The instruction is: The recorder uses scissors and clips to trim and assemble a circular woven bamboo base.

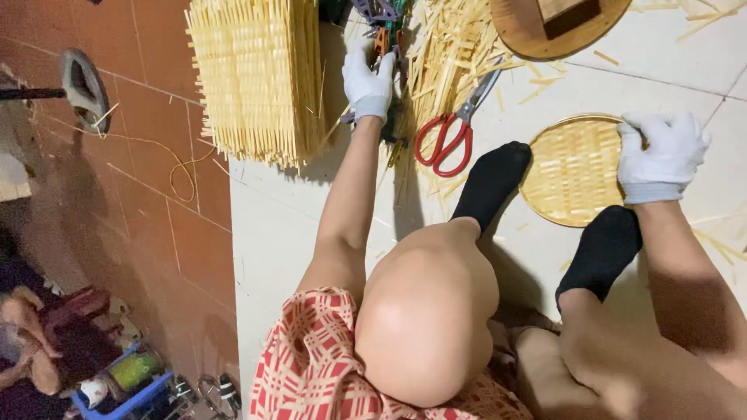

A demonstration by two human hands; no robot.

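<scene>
I sit on a pale tiled floor [296, 225] that meets red-brown tiles on my left, with bamboo offcuts [447, 47] strewn ahead of me. My left hand [367, 82], in a white glove, reaches far forward; its fingers curl down over a cluster of tools with coloured handles [381, 19], though I cannot tell how firmly they grip. Just right of those fingers lie red-handled scissors [451, 128], their long axis slanting away and to the right, blades pointing off from me. Left of them stands a stack of woven bamboo mats [257, 78]. My right hand [661, 155], also gloved, closes over the far right rim of a round woven bamboo tray [564, 171], which lies flat between my two black-socked feet [490, 183]. The scissors are nearer my left hand.
</scene>
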